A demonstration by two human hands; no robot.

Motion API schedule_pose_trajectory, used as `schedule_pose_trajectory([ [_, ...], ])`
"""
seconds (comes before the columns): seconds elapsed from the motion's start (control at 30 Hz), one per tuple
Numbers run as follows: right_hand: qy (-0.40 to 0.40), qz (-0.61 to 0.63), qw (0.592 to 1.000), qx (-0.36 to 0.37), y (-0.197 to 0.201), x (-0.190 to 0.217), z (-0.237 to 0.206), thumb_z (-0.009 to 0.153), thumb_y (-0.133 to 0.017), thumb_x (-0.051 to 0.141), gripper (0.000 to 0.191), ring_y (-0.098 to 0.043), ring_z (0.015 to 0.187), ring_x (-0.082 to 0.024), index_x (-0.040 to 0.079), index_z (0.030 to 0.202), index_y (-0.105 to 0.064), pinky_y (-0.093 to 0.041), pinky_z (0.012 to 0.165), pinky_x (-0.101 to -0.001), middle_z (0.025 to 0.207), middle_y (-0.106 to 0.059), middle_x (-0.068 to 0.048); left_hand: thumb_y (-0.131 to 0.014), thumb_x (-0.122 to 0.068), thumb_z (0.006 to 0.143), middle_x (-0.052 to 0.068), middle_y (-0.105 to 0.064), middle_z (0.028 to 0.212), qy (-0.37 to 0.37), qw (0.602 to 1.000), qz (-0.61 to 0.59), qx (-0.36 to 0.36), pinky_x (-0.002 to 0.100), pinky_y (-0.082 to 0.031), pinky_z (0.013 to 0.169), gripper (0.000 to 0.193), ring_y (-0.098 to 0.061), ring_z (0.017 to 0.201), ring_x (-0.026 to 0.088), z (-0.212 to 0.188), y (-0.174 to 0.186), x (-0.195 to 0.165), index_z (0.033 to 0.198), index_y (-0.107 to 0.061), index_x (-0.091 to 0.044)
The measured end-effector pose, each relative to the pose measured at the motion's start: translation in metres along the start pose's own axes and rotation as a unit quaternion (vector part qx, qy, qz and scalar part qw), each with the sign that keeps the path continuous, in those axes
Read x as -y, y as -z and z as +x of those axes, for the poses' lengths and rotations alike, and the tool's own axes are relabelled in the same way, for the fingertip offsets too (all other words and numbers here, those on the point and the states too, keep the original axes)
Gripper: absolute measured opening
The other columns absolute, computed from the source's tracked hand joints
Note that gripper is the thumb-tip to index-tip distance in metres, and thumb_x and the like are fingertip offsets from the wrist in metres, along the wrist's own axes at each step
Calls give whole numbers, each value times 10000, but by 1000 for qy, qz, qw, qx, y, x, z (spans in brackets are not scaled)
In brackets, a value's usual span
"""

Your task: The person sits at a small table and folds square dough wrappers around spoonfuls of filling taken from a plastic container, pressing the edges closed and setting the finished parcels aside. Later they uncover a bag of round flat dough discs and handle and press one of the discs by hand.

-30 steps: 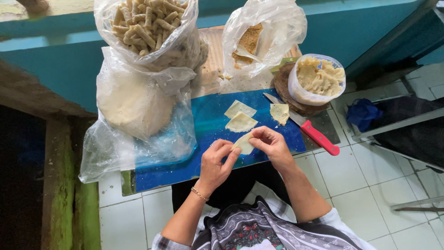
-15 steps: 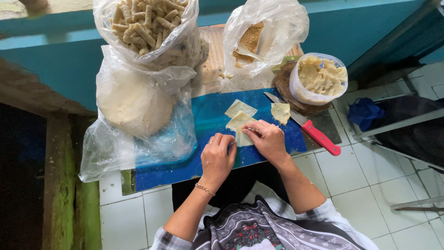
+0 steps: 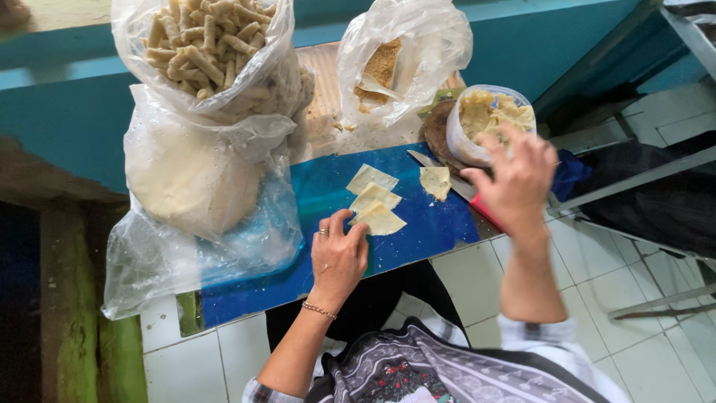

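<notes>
At the upper left of the frame a clear plastic bag of rolled pastry sticks (image 3: 201,48) sits on top of a larger clear bag holding a pale round mound of dough (image 3: 190,183), which fills the left part of the frame. Both rest at the left end of a blue cutting board (image 3: 418,239) that runs across the middle.

Just right of the dough bag, in the lower centre, the left hand (image 3: 339,257) lies palm down on the board, fingers loosely spread and gripping nothing; its fingertips touch the nearest of three overlapping square dough wrappers (image 3: 379,218) lying in the centre of the board. A fourth wrapper piece (image 3: 435,181) lies a little to their right.

At the top centre stands a bag of brown crumbs (image 3: 384,67). Further right, the right hand (image 3: 514,179) is raised, blurred, with open, curled fingers holding nothing, just below and over the edge of a clear tub of yellowish filling (image 3: 488,119) at the upper right. Under the hand a knife (image 3: 447,175) shows its blade, and a bit of its red handle.
</notes>
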State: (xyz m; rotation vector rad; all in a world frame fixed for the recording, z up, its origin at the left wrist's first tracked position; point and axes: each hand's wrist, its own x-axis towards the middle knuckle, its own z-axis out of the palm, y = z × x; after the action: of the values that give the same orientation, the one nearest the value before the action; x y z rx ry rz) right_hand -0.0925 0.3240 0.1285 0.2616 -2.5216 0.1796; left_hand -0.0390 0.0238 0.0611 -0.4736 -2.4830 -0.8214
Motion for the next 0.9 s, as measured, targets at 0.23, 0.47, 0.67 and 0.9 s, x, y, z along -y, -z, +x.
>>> schedule_pose_trajectory([
  [0.23, 71, -177, 978, 90, -14, -75, 14, 866, -859, 329, 169, -414, 1442, -261, 217, 977, -797, -206, 1270, -668, 1544, -537, 8, -741, -65, 758, 109, -610, 1208, 6, 1000, -22, -9, 418, -474, 762, 231, -587, 1023, 313, 4, -1, 0, 984, -710, -103],
  [0.47, 66, -144, 977, 141, -26, -86, 26, 741, -863, 370, 290, -312, 1489, -353, 200, 973, -826, -123, 1174, -731, 1611, -455, -36, -734, -80, 782, 103, -626, 1188, 8, 1000, -20, -4, 418, -474, 761, 164, -596, 1023, 307, 3, -4, 1, 940, -698, -103],
  [0.67, 32, -55, 984, 169, -32, -99, 29, 713, -861, 382, 320, -313, 1515, -311, 160, 936, -799, -79, 1235, -734, 1620, -460, -5, -735, -91, 780, 105, -632, 1154, 1, 1000, -20, -8, 421, -475, 761, 153, -597, 1001, 309, 5, -6, 1, 929, -697, -97],
  [0.9, 57, -106, 986, 113, -35, -101, 23, 701, -876, 452, 415, -289, 1522, -358, 162, 984, -788, -56, 1191, -763, 1613, -460, -51, -737, -89, 796, 100, -637, 1133, -2, 1000, -19, -16, 418, -475, 760, 135, -599, 987, 303, 6, -7, 3, 924, -693, -96],
])
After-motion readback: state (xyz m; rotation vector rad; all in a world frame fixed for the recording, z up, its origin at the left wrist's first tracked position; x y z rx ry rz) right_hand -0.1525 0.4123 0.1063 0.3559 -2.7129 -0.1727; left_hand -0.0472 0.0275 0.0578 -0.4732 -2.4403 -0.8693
